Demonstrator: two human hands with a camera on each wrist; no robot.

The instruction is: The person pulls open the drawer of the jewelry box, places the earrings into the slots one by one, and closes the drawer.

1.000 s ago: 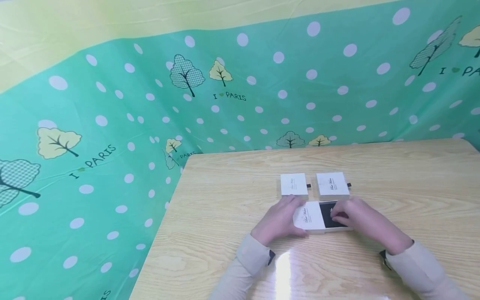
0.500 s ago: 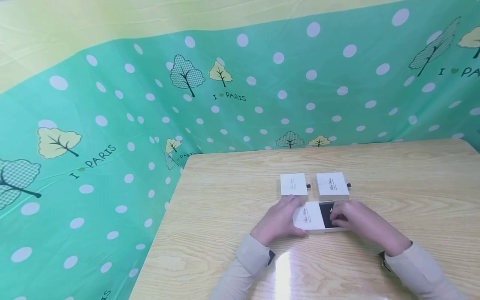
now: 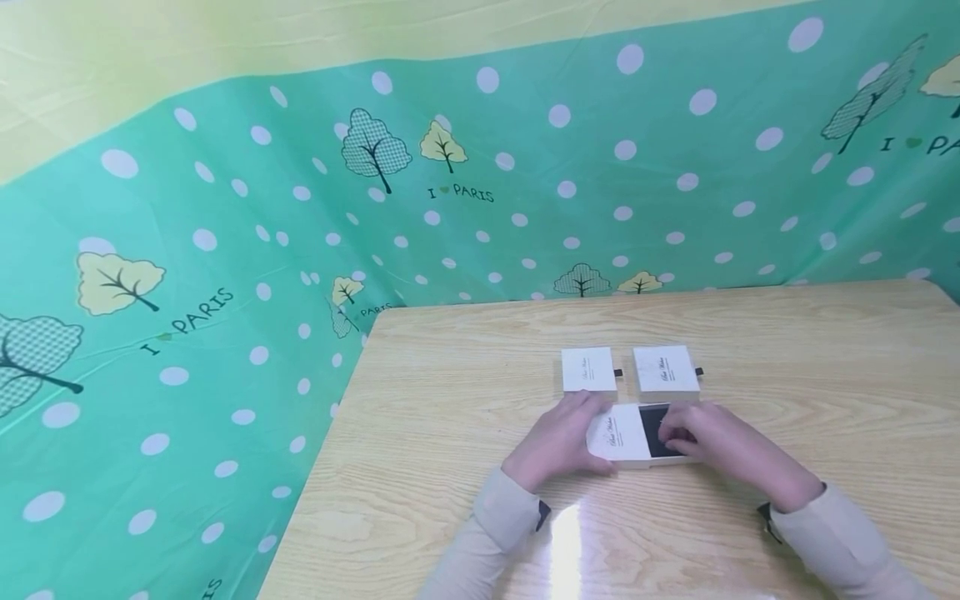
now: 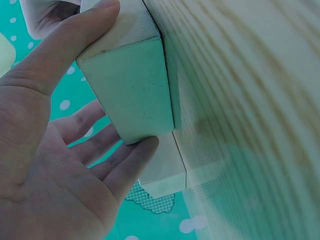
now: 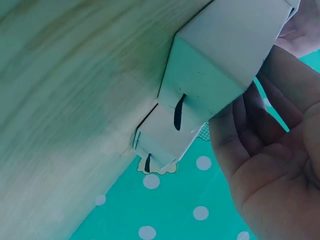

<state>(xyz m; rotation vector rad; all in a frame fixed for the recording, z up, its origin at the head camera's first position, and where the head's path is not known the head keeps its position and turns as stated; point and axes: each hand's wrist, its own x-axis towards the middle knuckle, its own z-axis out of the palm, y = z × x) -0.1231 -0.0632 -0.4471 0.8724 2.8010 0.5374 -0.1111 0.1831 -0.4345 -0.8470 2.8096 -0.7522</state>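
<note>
A green dotted cloth point(image 3: 225, 250) hung behind the wooden desk point(image 3: 450, 433). Near its middle lay the box point(image 3: 619, 434), long axis left to right, drawer point(image 3: 654, 427) showing dark on the right. The left hand point(image 3: 558, 440) gripped the sleeve end, thumb and fingers point(image 4: 131, 167) pinching it. The right hand point(image 3: 716, 439) curled round the drawer end. Two boxes point(image 3: 588, 369) sat just behind.

Our left hand point(image 3: 558, 440) lies low, thumb and fingers spread in a clasp. Our right hand point(image 3: 708, 437) faces it, fingers point(image 3: 675, 435) curled inward.
</note>
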